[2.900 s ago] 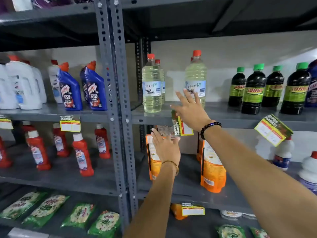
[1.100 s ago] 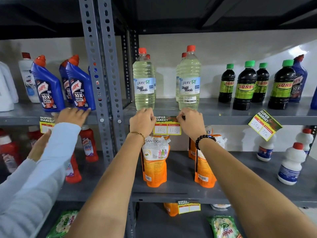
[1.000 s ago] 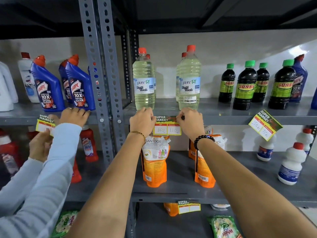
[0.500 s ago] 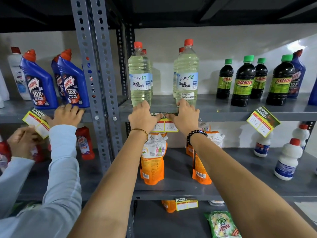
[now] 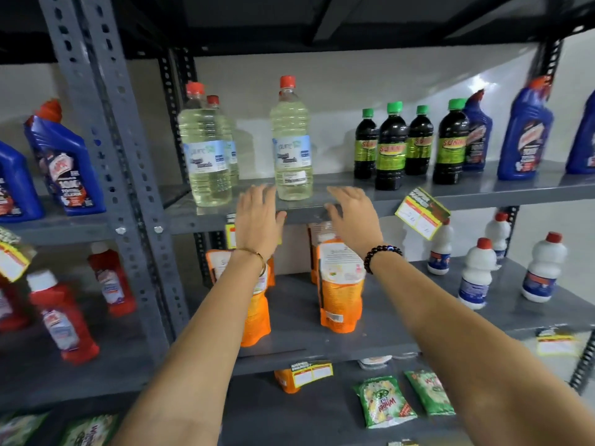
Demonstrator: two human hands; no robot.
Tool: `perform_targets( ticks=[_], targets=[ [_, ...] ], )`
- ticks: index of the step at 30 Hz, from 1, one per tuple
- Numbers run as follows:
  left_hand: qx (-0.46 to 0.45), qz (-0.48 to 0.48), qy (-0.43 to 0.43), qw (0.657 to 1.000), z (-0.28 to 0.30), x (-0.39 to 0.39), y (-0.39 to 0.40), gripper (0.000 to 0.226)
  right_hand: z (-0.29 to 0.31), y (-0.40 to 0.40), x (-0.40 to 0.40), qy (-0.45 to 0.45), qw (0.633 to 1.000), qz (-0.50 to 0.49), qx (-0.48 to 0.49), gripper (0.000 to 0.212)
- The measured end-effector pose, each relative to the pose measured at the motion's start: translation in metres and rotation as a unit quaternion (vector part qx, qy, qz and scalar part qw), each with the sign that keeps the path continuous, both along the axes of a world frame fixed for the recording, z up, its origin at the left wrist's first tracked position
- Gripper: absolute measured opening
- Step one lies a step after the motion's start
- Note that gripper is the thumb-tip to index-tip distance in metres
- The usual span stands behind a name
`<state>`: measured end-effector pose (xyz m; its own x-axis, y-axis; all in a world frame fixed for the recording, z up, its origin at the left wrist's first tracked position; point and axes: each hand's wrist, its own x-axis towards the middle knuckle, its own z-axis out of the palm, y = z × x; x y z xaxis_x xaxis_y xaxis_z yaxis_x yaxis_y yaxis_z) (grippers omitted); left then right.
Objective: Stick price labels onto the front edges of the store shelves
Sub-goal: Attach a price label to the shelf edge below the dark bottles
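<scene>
Behind left hand (image 5: pixel 257 220) price label (image 5: pixel 230 235) on shelf edge (image 5: pixel 302 215), both hands spread, right hand (image 5: pixel 352 217) beside.

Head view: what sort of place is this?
Most likely a supermarket's cleaning-products aisle. Grey metal shelving holds rows of identical bleach bottles and toilet cleaner bottles, and a yellow price label hangs from the shelf edge.

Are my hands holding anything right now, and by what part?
Nothing held: left hand and right hand are open, fingers spread, at the shelf edge.
</scene>
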<state>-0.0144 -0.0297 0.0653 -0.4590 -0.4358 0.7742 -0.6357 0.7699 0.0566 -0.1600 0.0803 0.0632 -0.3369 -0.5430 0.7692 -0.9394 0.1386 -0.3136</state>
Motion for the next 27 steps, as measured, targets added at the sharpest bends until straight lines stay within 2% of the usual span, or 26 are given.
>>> perform_targets(
  ticks=[4,8,11,15,20,24,27],
  targets=[
    [-0.021,-0.065,-0.050,0.996,0.007,-0.068,0.049,0.051,-0.011,0.056,-0.063,-0.033,0.994,-0.105,-0.021,0.040],
    [-0.040,-0.090,-0.095,0.991,0.007,-0.136,0.096,0.050,-0.024,0.107,-0.125,-0.048,0.985,-0.163,0.016,0.040],
    [-0.052,-0.082,-0.115,0.989,0.008,-0.174,0.118,0.047,-0.029,0.129,-0.160,-0.034,0.986,-0.147,0.067,0.036],
    [-0.051,-0.060,-0.099,0.992,0.013,-0.206,0.135,0.043,-0.030,0.139,-0.188,-0.010,0.991,-0.084,0.103,0.031],
    [-0.046,-0.039,-0.092,0.994,0.014,-0.216,0.141,0.035,-0.029,0.136,-0.199,-0.011,0.995,-0.026,0.097,0.025],
    [-0.035,-0.047,-0.051,0.997,0.015,-0.222,0.143,0.024,-0.024,0.131,-0.205,-0.059,0.997,-0.017,0.054,0.017],
    [-0.031,-0.044,-0.055,0.997,0.017,-0.226,0.144,0.017,-0.021,0.129,-0.209,-0.061,0.996,-0.026,0.060,0.014]
  ],
)
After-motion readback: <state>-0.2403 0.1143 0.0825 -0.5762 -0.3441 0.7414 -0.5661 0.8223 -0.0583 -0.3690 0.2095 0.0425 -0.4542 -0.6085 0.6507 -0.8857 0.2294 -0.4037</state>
